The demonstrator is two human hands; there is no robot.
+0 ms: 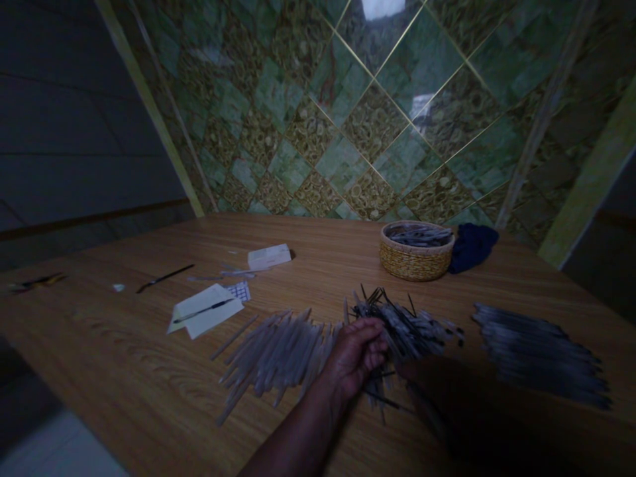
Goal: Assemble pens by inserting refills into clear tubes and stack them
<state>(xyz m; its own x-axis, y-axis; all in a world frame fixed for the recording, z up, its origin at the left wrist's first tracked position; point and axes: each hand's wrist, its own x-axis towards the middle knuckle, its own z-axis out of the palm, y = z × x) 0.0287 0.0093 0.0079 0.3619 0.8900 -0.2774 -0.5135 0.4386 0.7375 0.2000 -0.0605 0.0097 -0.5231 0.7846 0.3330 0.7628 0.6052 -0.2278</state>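
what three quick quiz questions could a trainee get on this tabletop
1. Multiple choice: what lies just right of the round, yellowish woven basket?
a) a small white oblong box
b) a bundled dark blue cloth
c) a folded pale sheet

2. True or false: a slim dark pen-like stick lies across the pale, flat paper.

3. Fill in the blank: most of the fanned-out, pale greyish slim sticks lie to the ____ of the bare left hand, as the head view shows it.

Key: 1 b; 2 true; 3 left.
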